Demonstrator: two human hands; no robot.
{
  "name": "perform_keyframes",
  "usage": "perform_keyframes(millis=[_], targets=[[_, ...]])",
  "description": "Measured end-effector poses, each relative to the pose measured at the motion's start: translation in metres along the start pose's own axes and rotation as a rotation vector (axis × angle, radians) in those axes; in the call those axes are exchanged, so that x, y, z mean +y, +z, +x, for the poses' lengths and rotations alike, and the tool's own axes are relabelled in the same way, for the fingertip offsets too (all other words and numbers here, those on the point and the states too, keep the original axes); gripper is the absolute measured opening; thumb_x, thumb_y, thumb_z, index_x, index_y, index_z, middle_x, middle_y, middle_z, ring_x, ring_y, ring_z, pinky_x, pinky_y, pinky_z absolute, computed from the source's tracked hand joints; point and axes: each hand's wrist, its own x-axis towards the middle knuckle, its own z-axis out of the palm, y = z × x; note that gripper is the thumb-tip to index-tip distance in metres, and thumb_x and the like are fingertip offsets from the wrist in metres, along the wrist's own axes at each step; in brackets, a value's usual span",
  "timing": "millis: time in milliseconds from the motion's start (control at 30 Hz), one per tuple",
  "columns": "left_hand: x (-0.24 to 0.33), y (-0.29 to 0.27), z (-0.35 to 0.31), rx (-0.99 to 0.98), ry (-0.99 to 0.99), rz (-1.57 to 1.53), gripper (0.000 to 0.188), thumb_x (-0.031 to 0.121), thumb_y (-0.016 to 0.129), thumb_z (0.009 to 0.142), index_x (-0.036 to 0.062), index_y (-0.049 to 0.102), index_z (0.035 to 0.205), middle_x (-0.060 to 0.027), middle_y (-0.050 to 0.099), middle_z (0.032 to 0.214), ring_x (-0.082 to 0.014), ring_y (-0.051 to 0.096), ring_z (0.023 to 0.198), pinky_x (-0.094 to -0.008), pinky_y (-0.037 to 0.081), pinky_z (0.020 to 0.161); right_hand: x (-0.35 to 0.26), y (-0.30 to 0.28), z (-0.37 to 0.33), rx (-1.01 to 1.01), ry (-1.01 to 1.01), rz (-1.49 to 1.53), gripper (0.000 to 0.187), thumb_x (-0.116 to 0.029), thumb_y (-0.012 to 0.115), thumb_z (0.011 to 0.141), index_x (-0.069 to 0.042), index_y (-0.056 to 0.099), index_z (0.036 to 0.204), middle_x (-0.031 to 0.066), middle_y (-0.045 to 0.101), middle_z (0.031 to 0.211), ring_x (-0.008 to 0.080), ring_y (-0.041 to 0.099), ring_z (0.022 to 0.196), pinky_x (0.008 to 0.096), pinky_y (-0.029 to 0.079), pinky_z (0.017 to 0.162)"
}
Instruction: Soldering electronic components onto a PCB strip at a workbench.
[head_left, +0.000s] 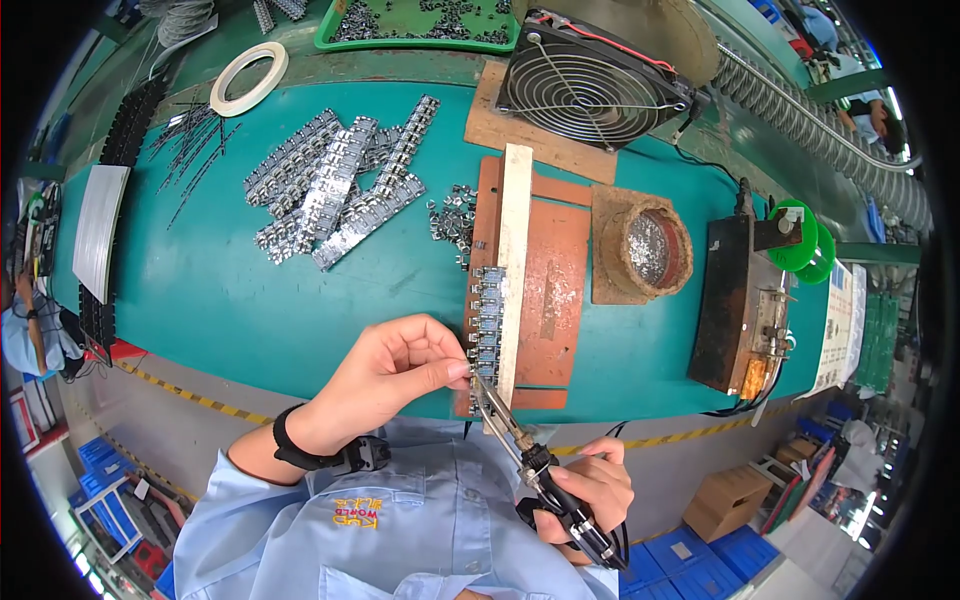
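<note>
My right hand is wrapped round a black soldering iron with a thin metal feed tube along its barrel. Its tip meets the near end of a strip of small circuit boards. At that same spot my left hand pinches thumb and forefinger together by the boards' left edge; whatever they hold is too small to make out. The strip lies along a pale wooden bar on a reddish-brown plate. Small metal parts are heaped just beyond the strip, to its left.
Metal-covered board strips are piled at the far left, near thin dark wires and a tape roll. A fan stands at the back. Rightward are a round crusted pot, a dark metal box and a green solder reel.
</note>
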Motion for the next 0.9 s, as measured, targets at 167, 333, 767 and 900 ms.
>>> perform_keyframes(millis=[167,333,767,900], targets=[[-0.002,-0.001,0.0,0.01,0.002,0.006,0.005,0.004,0.055,0.083,-0.0002,0.053,0.085,-0.0066,0.061,0.082,-0.0109,0.058,0.077,-0.0235,0.046,0.072,-0.001,0.001,0.001,-0.02,0.031,0.016,0.034,-0.023,0.071,0.064,-0.005,0.061,0.091,0.0011,0.06,0.06,0.0133,0.055,0.049,0.0305,0.04,0.069],[-0.003,-0.003,0.002,0.011,0.015,0.018,0.005,0.004,0.056,0.083,0.0001,0.053,0.085,-0.0062,0.061,0.082,-0.0108,0.058,0.076,-0.0235,0.046,0.072,0.0,0.003,0.003,-0.015,0.029,0.003,0.032,-0.022,0.072,0.063,-0.006,0.061,0.09,0.0002,0.06,0.058,0.0139,0.055,0.048,0.0307,0.04,0.069],[0.0,0.011,-0.001,0.038,0.03,0.061,0.005,0.004,0.056,0.082,0.0005,0.054,0.086,-0.0053,0.06,0.082,-0.0114,0.059,0.077,-0.024,0.047,0.074,0.03,0.016,0.023,0.753,0.378,0.082,0.043,-0.008,0.067,0.073,-0.003,0.045,0.109,0.0083,0.05,0.093,0.0136,0.052,0.075,0.0283,0.043,0.071],[0.002,0.012,-0.001,0.039,0.028,0.08,0.006,0.004,0.056,0.082,0.0003,0.053,0.086,-0.0056,0.06,0.083,-0.0115,0.059,0.077,-0.0239,0.047,0.074,0.031,0.01,0.037,0.661,0.48,0.018,0.041,-0.004,0.062,0.075,-0.002,0.041,0.11,0.0074,0.049,0.091,0.0126,0.049,0.073,0.0245,0.041,0.068]])
